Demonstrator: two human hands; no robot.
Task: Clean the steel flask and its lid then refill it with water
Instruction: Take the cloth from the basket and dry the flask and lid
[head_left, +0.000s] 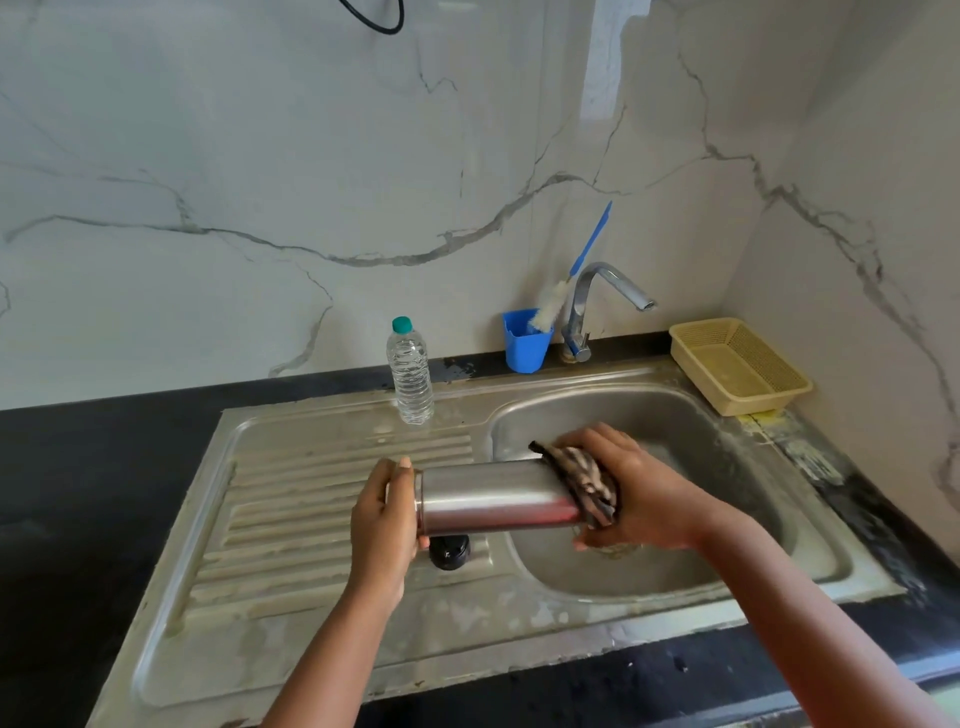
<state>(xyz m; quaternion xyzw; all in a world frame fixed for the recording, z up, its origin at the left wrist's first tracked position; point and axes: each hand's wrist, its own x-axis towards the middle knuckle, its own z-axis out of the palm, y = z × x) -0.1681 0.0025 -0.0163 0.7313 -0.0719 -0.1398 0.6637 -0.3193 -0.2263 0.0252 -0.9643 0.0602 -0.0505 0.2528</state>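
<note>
Steel flask (493, 498): held sideways over the sink (649, 415)
Left hand (384, 514): grips its end
Right hand (623, 483): wraps cloth (584, 480) round the other end

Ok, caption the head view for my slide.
Left hand steadies the flask sideways over the sink while the right hand rubs it with a cloth.

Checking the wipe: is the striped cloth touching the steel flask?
Touching. Head view shows the striped cloth wrapped over the steel flask end, gripped by the right hand.
</note>
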